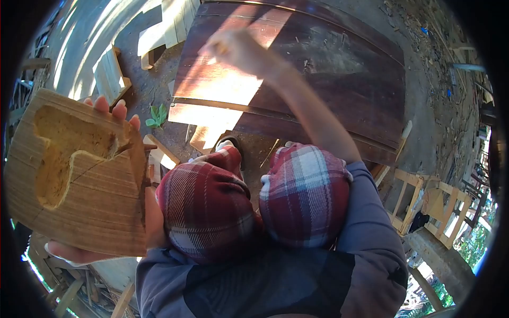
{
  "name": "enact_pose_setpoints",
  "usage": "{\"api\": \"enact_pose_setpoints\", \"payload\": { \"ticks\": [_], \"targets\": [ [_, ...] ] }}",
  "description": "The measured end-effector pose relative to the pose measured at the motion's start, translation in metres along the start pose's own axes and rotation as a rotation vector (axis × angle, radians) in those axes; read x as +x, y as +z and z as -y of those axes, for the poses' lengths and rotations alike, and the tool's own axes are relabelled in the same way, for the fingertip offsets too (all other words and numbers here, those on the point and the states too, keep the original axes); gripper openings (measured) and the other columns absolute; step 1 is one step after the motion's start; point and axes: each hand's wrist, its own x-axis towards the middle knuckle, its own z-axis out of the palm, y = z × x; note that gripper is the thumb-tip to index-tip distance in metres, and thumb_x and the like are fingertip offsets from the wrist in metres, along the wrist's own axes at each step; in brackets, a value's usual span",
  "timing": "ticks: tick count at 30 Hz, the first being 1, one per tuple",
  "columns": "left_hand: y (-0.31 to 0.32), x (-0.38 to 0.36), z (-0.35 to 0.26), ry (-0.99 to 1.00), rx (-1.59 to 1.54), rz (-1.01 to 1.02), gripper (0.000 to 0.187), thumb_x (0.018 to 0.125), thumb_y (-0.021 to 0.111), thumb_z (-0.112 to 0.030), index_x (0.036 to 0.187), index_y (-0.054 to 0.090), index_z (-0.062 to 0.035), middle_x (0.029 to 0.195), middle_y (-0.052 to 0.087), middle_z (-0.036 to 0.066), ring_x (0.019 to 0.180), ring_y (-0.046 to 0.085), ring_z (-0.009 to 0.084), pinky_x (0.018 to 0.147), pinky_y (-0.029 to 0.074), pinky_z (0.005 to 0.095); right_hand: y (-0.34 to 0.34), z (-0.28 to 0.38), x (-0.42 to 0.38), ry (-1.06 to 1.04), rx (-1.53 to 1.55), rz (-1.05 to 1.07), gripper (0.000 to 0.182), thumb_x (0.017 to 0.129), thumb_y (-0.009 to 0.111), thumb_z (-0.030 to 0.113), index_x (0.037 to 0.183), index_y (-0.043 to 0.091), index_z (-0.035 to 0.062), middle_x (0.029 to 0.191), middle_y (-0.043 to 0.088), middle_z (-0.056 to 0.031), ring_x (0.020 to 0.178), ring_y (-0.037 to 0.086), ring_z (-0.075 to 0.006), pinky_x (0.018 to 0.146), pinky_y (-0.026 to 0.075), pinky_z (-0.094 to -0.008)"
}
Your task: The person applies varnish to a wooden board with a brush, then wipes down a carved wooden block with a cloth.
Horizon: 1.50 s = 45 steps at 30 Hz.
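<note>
My left hand [154, 225] grips a wooden block [101, 185], held up at the left. Its fingertips show over the top edge and its thumb along the bottom edge. A rough, curved hollow is carved into the block's face, with a thin dark line running across the wood beside it. My right hand [233, 50] is stretched out above a dark reddish wooden panel [339, 90], apart from the block. Its fingers are curled in and somewhat blurred by motion; what they hold, if anything, cannot be made out.
Pale wood offcuts [111, 77] lie on the ground at upper left, near a green leaf [157, 116]. Wooden frames [429, 204] stand at right. My knees in plaid cloth [307, 196] are between my arms. Bright sunlight crosses the panel's left part.
</note>
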Motion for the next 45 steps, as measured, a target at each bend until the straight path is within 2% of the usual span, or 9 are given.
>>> {"api": "enact_pose_setpoints", "payload": {
  "ticks": [5, 8, 15, 21, 27, 32, 37, 40, 45],
  "targets": [
    [0.007, -0.003, -0.004, 0.033, 0.062, -0.076, 0.075, 0.091, 0.046, -0.048, 0.145, 0.021, -0.0036, 0.142, 0.031, 0.028, 0.133, 0.031, 0.0424, 0.111, 0.025, 0.0550, 0.068, -0.023, -0.028, -0.019, 0.195, 0.092, 0.022, 0.089, 0.063, 0.019, 0.093, 0.066, -0.0020, 0.076, 0.067, -0.0163, 0.066, 0.064, -0.0238, 0.064, 0.049, -0.0346],
    [0.013, -0.005, -0.008, 0.043, 0.094, -0.101, 0.077, 0.089, 0.045, -0.051, 0.145, 0.020, -0.0036, 0.142, 0.031, 0.029, 0.133, 0.031, 0.0432, 0.110, 0.025, 0.0554, 0.001, -0.035, -0.037, 0.364, 0.104, 0.215, 0.027, 0.089, 0.062, 0.022, 0.082, 0.067, -0.0034, 0.065, 0.066, -0.0088, 0.058, 0.061, -0.0099, 0.051, 0.047, -0.0277],
    [0.015, 0.000, 0.004, 0.075, 0.093, -0.105, 0.083, 0.087, 0.044, -0.057, 0.145, 0.020, -0.0037, 0.141, 0.031, 0.031, 0.132, 0.032, 0.0451, 0.109, 0.027, 0.0563, -0.113, 0.040, -0.055, 0.700, -0.516, 0.066, 0.034, 0.089, 0.059, 0.027, 0.068, 0.062, 0.0015, 0.060, 0.066, -0.0108, 0.055, 0.064, -0.0148, 0.055, 0.048, -0.0281],
    [0.023, 0.005, 0.011, 0.066, 0.114, -0.108, 0.087, 0.085, 0.043, -0.062, 0.145, 0.019, -0.0037, 0.140, 0.031, 0.033, 0.131, 0.032, 0.0467, 0.108, 0.029, 0.0571, 0.002, 0.007, -0.041, 0.122, -0.146, 0.222, 0.024, 0.089, 0.057, 0.017, 0.076, 0.058, -0.0043, 0.068, 0.059, -0.0175, 0.061, 0.057, -0.0291, 0.062, 0.046, -0.0385],
    [0.049, 0.004, 0.014, 0.105, 0.199, -0.151, 0.092, 0.083, 0.042, -0.068, 0.146, 0.019, -0.0038, 0.139, 0.030, 0.034, 0.130, 0.033, 0.0484, 0.107, 0.031, 0.0579, -0.060, -0.032, -0.081, 0.568, 0.228, 0.137, 0.024, 0.090, 0.061, 0.024, 0.085, 0.067, 0.0010, 0.062, 0.059, -0.0045, 0.058, 0.054, -0.0068, 0.053, 0.046, -0.0263],
    [0.104, 0.012, 0.046, 0.266, 0.544, -0.495, 0.099, 0.078, 0.046, -0.070, 0.146, 0.017, -0.0046, 0.139, 0.025, 0.037, 0.130, 0.029, 0.0516, 0.107, 0.028, 0.0600, -0.124, 0.026, -0.069, 0.718, -0.644, 0.263, 0.028, 0.092, 0.059, 0.028, 0.087, 0.068, 0.0012, 0.060, 0.056, -0.0021, 0.054, 0.053, -0.0088, 0.053, 0.046, -0.0249],
    [0.116, 0.017, 0.048, 0.341, 0.857, -0.832, 0.104, 0.072, 0.053, -0.068, 0.147, 0.016, -0.0074, 0.141, 0.018, 0.038, 0.131, 0.022, 0.0546, 0.108, 0.021, 0.0622, -0.052, 0.030, 0.003, 0.106, -0.083, 0.184, 0.032, 0.094, 0.055, 0.029, 0.100, 0.067, 0.0001, 0.062, 0.057, -0.0063, 0.057, 0.058, -0.0120, 0.054, 0.046, -0.0280],
    [0.120, 0.016, 0.044, 0.352, 0.966, -0.937, 0.104, 0.074, 0.040, -0.077, 0.147, 0.016, -0.0071, 0.133, 0.033, 0.039, 0.122, 0.041, 0.0526, 0.098, 0.041, 0.0586, 0.033, 0.028, 0.024, -0.074, 0.198, 0.267, 0.033, 0.094, 0.055, 0.028, 0.107, 0.064, -0.0015, 0.071, 0.064, -0.0142, 0.060, 0.061, -0.0192, 0.060, 0.048, -0.0354],
    [0.112, -0.008, 0.036, 0.389, 0.715, -0.509, 0.103, 0.074, 0.041, -0.076, 0.147, 0.015, -0.0083, 0.136, 0.029, 0.037, 0.123, 0.039, 0.0518, 0.099, 0.041, 0.0573, 0.115, 0.015, 0.004, -0.054, 0.086, 0.513, 0.030, 0.090, 0.055, 0.024, 0.087, 0.065, -0.0042, 0.083, 0.066, -0.0233, 0.079, 0.066, -0.0381, 0.071, 0.052, -0.0441]
  ]
}}
